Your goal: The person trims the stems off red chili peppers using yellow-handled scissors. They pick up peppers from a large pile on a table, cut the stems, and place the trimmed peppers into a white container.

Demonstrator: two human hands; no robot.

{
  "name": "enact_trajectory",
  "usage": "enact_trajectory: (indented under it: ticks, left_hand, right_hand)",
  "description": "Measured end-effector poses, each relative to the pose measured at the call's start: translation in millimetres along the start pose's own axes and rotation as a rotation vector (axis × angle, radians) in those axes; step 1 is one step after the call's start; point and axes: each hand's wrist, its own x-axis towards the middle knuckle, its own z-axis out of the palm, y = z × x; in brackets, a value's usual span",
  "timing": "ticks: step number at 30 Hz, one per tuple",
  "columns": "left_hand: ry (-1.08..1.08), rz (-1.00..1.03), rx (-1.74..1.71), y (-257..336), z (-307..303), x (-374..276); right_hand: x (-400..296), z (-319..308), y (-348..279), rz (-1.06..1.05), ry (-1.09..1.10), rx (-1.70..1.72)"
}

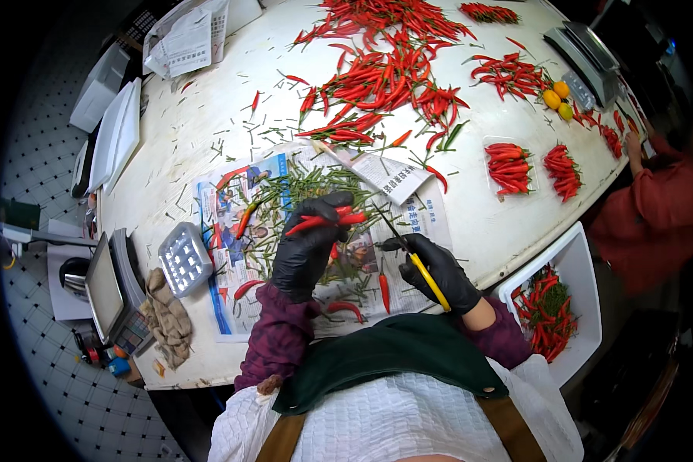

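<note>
My left hand (306, 245), in a black glove, grips a few red chilli peppers (323, 220) above the newspaper. In my right hand (439, 271), also gloved in black, is a pair of yellow-handled scissors (423, 271); the blades point up and left, near the stem side of the held peppers. The newspaper (427, 231) lies beneath both hands, strewn with cut green stems (300, 187). A few loose chillies rest on it, among them an upright-lying red one (384, 292) and a curved one (346, 310).
A large heap of red chillies (375, 78) spreads across the table's far side. Filled packs (508, 167) stand to the right, beside small yellow fruits (554, 99). Clear plastic trays (186, 259) and a scale (115, 289) sit left. A white bin (583, 323) holds chillies. A co-worker's arm (638, 153) reaches in.
</note>
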Motion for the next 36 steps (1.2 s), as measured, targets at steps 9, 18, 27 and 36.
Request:
enact_trajectory:
  ticks: [9, 18, 27, 36]
  left_hand:
    - [-0.013, -0.142, 0.111, -27.3, 25.9, 22.8]
    - [-0.24, -0.101, 0.649, -59.8, 113.8, 113.0]
    - [-0.988, -0.003, 1.566, -154.8, 209.4, 201.2]
    - [-1.239, 0.654, 1.667, -147.8, 187.5, 200.9]
  right_hand:
    - [-7.4, -10.2, 34.0, 0.037, 0.166, 0.114]
    - [-12.5, -97.1, 86.2, 0.264, 0.574, -0.688]
    - [-6.2, -98.8, 122.6, 0.045, 0.65, -0.689]
    - [-7.9, -98.1, 122.6, 0.067, 0.645, -0.704]
